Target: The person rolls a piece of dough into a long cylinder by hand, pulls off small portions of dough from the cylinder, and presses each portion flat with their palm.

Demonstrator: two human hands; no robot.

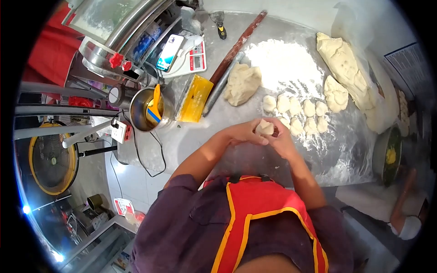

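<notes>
A small piece of pale dough (265, 128) is held between my two hands above the near part of the metal table. My left hand (247, 132) is closed round its left side, and my right hand (282, 138) curls round its right side. Just beyond and to the right, several small dough balls (309, 108) lie in two rows on the floured surface. A larger lump of dough (243, 84) rests behind my hands, beside a grey metal rod (223, 83) and a long reddish-brown rolling pin (236, 51).
White flour (282, 61) covers the far middle. Big dough masses (341, 59) lie at the right, near a dark bowl (388, 154). On the left are a yellow scraper (195, 98), a metal pot (144, 109), a scale (197, 61), a phone (170, 53) and a black cable (162, 157). Another person's arm (403, 200) shows at right.
</notes>
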